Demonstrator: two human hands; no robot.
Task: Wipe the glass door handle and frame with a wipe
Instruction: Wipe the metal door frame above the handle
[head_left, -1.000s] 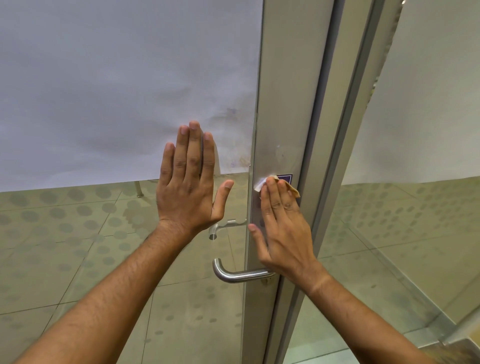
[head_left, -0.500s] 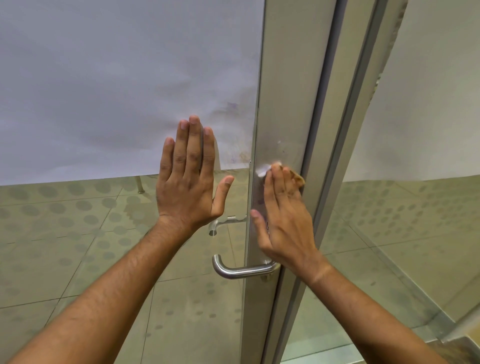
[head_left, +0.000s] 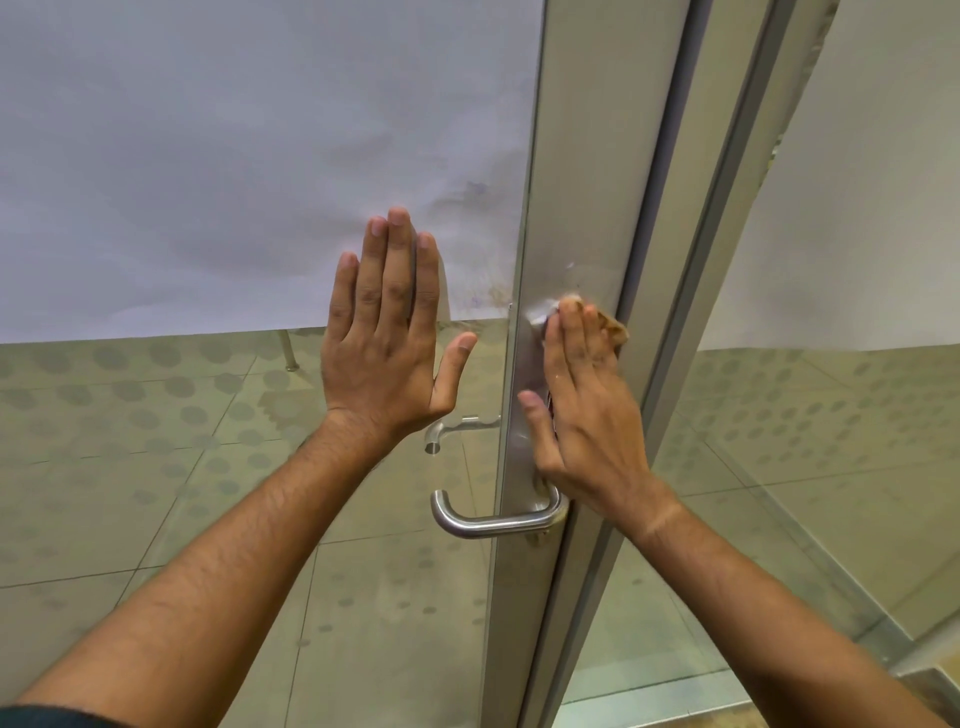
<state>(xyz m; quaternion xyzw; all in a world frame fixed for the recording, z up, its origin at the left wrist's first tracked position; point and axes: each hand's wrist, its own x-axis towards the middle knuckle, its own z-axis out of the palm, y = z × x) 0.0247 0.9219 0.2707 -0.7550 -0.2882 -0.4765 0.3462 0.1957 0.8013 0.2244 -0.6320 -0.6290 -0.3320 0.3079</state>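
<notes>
A glass door with a brushed metal frame fills the view. Its steel lever handle juts left from the frame, low in the middle. My right hand lies flat against the frame just above the handle, pressing a small wipe under its fingers; a tan corner of the wipe shows past the fingertips. My left hand is spread flat on the glass to the left of the frame, holding nothing. A second handle shows through the glass on the far side.
A white frosted sheet covers the upper glass. Beyond the lower glass lies a dotted tiled floor. A second glass panel and a dark vertical seal stand right of the frame.
My right hand has slid the wipe a little way up the frame, covering the small dark sticker seen earlier. My left hand stays flat on the glass.
</notes>
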